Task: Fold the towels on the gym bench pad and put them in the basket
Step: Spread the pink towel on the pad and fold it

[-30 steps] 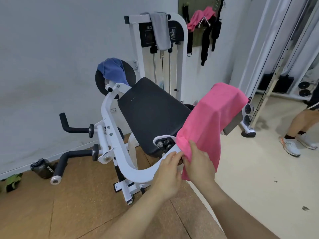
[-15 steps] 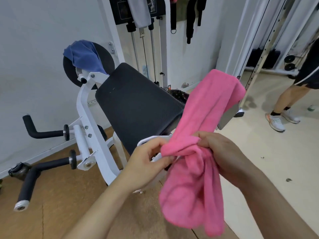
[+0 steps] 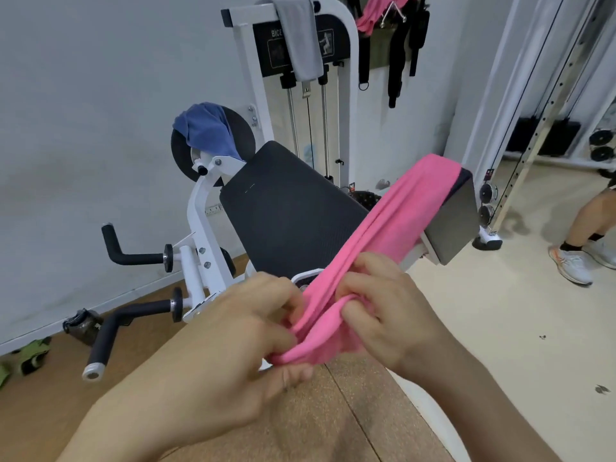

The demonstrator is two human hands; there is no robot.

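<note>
Pink cloth fills the nearest part of what we see: one pink towel (image 3: 400, 221), bunched into a rope, with both of our hands on it. Our left hand (image 3: 233, 331) pinches the bunched lower end between thumb and curled fingers. Our right hand (image 3: 386, 311) grips it just beside, fingers curled into the folds. From the hands the towel runs up and away, its far end draped over the right top corner of the black bench pad (image 3: 286, 211), which tilts on a white frame (image 3: 200, 228).

Under our arms lies a brown cork-like mat (image 3: 50, 411), and to its right the floor (image 3: 500, 328) is pale and smooth. Two black padded handles (image 3: 133, 258) stick out to the left of the frame, and one dark bottle (image 3: 81, 325) sits on the mat by the wall.

Further back we count two more towels: one blue towel (image 3: 210, 131) draped over a black disc (image 3: 181, 155) at the pad's upper left, and one grey towel (image 3: 300, 38) hanging over the top of the white weight machine (image 3: 253, 78). Behind stands a white wall (image 3: 83, 111), with several black straps (image 3: 396, 75) and one pink cloth (image 3: 373, 11) hung on it. At the far right we see another person's leg and one white shoe (image 3: 571, 265)
</note>
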